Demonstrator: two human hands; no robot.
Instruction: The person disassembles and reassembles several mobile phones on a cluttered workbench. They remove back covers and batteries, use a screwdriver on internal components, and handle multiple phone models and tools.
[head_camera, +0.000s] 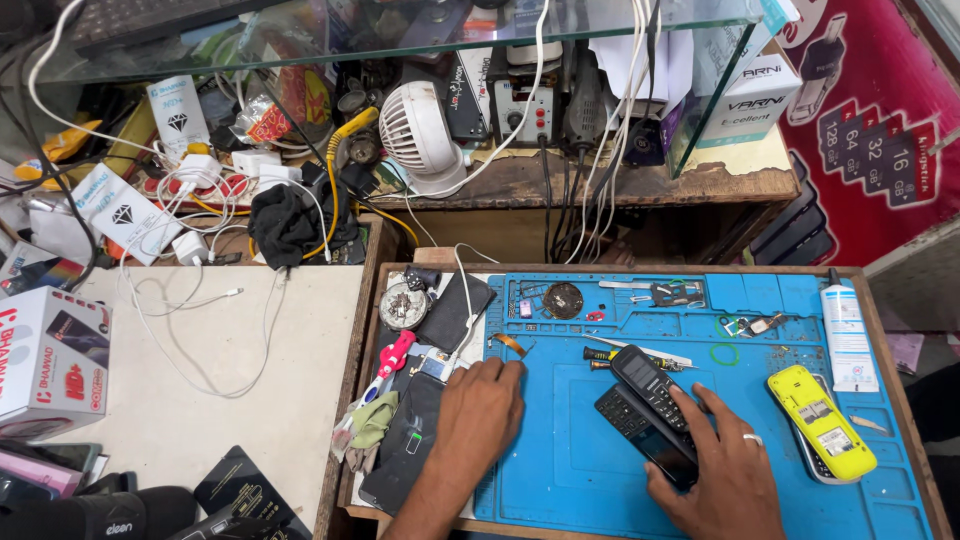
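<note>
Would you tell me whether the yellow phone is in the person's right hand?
No, the yellow phone lies on the blue mat, while the right hand holds two black keypad phones.

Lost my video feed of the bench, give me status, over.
Right hand grips two black keypad phones over the blue mat. Left hand flat at the mat's left edge, empty. Yellow phone lies just right.

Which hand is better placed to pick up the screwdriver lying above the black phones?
Probably the left. The left hand rests flat and empty at the blue mat's left edge, near the screwdriver. The right hand is busy holding the black phones.
</note>
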